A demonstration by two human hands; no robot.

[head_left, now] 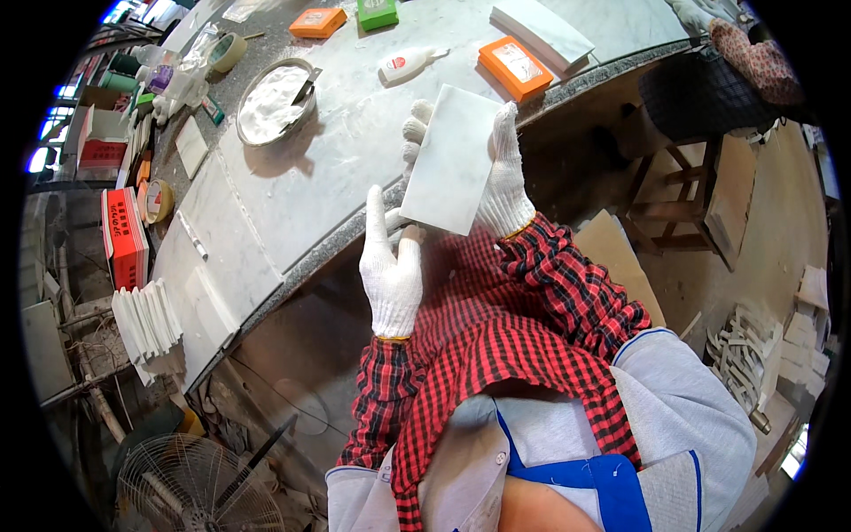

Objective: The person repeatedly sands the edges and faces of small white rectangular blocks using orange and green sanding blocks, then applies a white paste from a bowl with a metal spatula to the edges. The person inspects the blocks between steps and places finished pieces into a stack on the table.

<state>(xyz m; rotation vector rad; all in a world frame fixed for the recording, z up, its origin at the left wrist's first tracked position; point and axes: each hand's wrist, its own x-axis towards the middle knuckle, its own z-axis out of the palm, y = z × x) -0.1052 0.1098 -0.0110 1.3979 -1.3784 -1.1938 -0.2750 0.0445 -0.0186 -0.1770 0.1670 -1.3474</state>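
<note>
A pale, rectangular stone tile (450,161) is tilted over the front edge of the worktable. My right hand (507,182), in a white knit glove, grips it from beneath, with the thumb along its right edge and the fingertips showing past its left edge. My left hand (392,277), gloved alike, is beside the tile's lower left corner. Its index finger is stretched out and the thumb is apart from it; its other fingers are partly hidden near the corner, and whether they touch the tile is unclear. Beyond the tile lie a white squeeze bottle (409,65) and an orange box (515,68).
A bowl of white paste (277,102) with a scraper stands on the worktable (306,191). White slabs (542,34) lie at the far right; stacked white strips (149,324) stand at the left. A wire fan (199,483) is below. Another person's sleeve (753,58) and a stool (687,199) are at right.
</note>
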